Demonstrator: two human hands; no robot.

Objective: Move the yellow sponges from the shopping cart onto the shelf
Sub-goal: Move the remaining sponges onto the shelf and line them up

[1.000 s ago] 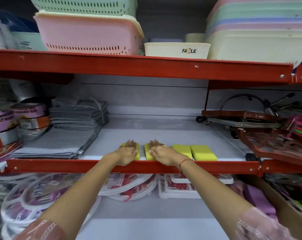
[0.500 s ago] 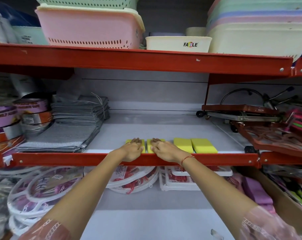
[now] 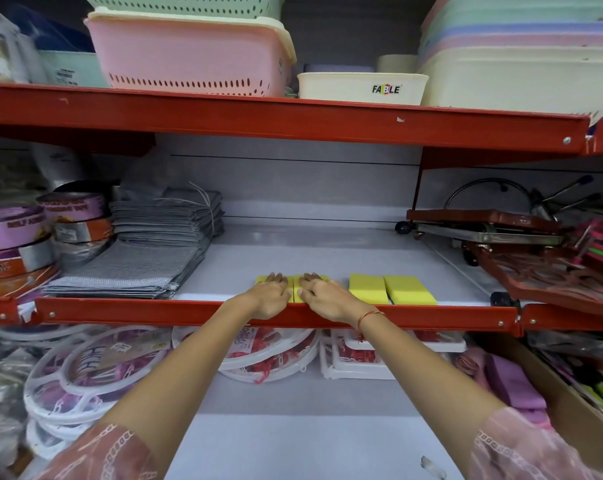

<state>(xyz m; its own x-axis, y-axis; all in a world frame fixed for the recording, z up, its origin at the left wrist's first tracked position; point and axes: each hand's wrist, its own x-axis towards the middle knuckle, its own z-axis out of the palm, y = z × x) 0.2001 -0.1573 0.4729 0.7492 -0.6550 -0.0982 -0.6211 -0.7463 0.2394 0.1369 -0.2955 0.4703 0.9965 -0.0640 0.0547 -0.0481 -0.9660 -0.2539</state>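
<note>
My left hand (image 3: 269, 296) and right hand (image 3: 322, 296) each lie palm-down with fingers loosely curved, pressing two yellow sponges (image 3: 295, 289) flat at the shelf (image 3: 327, 258) front edge. Two more sponges (image 3: 390, 289) sit just right, long axes running front to back.
</note>
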